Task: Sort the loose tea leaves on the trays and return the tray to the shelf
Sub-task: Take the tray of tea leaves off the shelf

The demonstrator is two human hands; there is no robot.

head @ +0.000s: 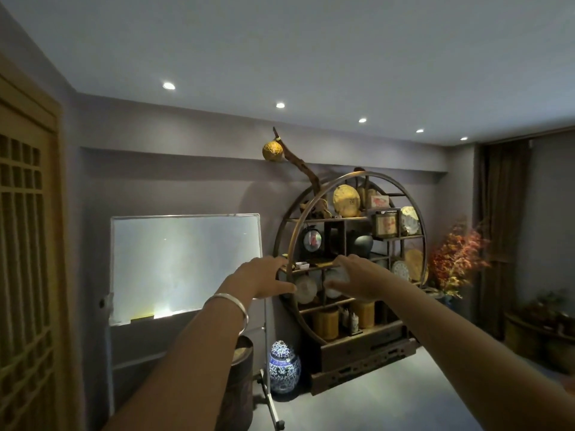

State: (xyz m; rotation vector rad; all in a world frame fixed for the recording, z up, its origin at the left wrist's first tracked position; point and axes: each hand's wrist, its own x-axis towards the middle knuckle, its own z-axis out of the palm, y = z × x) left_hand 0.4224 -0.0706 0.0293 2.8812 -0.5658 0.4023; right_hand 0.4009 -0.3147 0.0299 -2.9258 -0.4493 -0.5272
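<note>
both hands, left hand (264,276) and right hand (357,276), reach the round shelf's (291,244) middle board, fingers spread (likely seating a tray; none clearly visible).

No writing, brand, number or sign can be read anywhere. The framed pieces on the round shelf (350,259), above and to the right of the right hand's fingers (339,262), carry red marks too small and blurred to read.
</note>
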